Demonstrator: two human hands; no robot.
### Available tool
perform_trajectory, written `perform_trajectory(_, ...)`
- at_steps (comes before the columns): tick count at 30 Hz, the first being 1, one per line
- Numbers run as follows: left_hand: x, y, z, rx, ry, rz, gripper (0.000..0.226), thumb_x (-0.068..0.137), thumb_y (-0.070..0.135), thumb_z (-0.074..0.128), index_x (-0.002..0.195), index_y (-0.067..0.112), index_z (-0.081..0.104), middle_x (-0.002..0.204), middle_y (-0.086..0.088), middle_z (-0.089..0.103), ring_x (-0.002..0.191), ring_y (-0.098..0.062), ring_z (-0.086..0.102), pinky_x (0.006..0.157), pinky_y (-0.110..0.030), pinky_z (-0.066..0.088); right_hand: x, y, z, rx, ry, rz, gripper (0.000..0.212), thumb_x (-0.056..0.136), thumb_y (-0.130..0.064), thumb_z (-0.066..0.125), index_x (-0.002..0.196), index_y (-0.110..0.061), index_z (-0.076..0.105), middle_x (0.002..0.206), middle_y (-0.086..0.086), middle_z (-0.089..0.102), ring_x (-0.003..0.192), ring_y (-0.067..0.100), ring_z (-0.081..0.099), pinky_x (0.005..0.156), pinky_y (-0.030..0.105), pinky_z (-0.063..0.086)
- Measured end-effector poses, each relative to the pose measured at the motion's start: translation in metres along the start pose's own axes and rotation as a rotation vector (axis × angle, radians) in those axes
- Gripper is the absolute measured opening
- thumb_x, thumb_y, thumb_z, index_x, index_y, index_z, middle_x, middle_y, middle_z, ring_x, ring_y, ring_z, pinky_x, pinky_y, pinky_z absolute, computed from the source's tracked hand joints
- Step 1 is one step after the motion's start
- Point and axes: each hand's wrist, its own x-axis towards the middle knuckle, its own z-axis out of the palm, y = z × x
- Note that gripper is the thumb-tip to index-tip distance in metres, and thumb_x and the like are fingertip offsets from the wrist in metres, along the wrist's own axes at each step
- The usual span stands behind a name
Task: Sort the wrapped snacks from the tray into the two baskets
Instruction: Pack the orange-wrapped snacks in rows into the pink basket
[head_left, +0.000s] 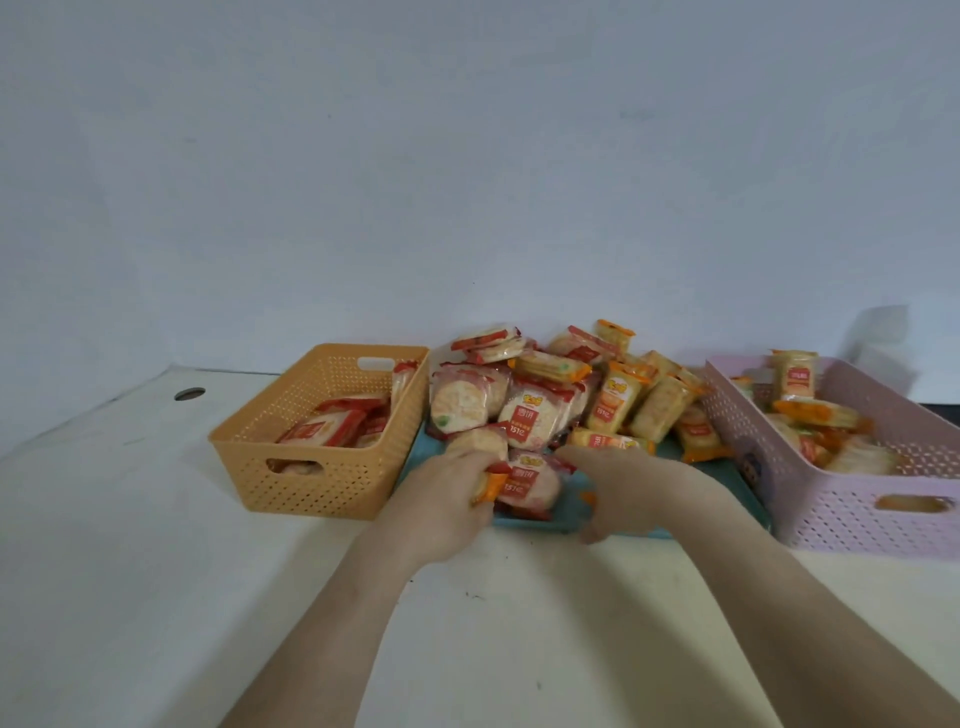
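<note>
A blue tray (535, 522) in the middle of the table holds a heap of wrapped snacks (550, 395), some red-labelled, some orange-labelled. My left hand (447, 499) is at the tray's front left and grips an orange-wrapped snack (491, 486). My right hand (628, 488) reaches over the tray's front with curled fingers on the snacks there; what it holds is hidden. An orange basket (311, 467) on the left holds red-labelled snacks. A pink basket (857, 499) on the right holds orange-labelled snacks.
The white table (156, 571) ends at a pale wall behind the baskets. A round hole (189, 394) sits in the tabletop at the far left. A dark strip shows at the far right behind the pink basket.
</note>
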Motion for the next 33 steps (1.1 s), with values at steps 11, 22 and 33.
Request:
perform_trajectory(11,0.012,0.037,-0.014,-0.409,0.533,0.005,0.021,0.093,0.037,0.053,0.114,0.032,0.058,0.090,0.009,0.066,0.076,-0.006,0.060,0.066,-0.026,0.051,-0.004,0.041,0.011,0.954,0.394,-0.032,0.013,0.093,-0.025,0.057,0.100,-0.018,0.066,0.078,0.007,0.061,0.065,0.021,0.054,0.063,0.037,0.052)
perform_trajectory(22,0.101,0.086,0.064,-0.554,0.049,-0.213,0.086,0.079,0.057,0.067,0.147,0.020,0.029,0.145,0.000,0.045,0.131,-0.024,0.045,0.107,-0.041,0.040,0.018,0.077,0.025,1.359,0.610,0.193,0.017,0.082,-0.020,0.069,0.089,-0.006,0.069,0.085,0.015,0.071,0.082,0.029,0.069,0.081,0.053,0.057)
perform_trajectory(33,0.104,0.086,0.082,0.087,0.144,-0.036,0.033,0.075,0.030,0.065,0.105,0.020,0.057,0.113,0.001,0.058,0.109,-0.025,0.049,0.093,-0.039,0.044,0.021,0.089,0.022,1.250,0.358,0.075,0.010,0.090,-0.020,0.064,0.099,-0.018,0.065,0.088,0.006,0.067,0.073,0.017,0.063,0.064,0.033,0.058)
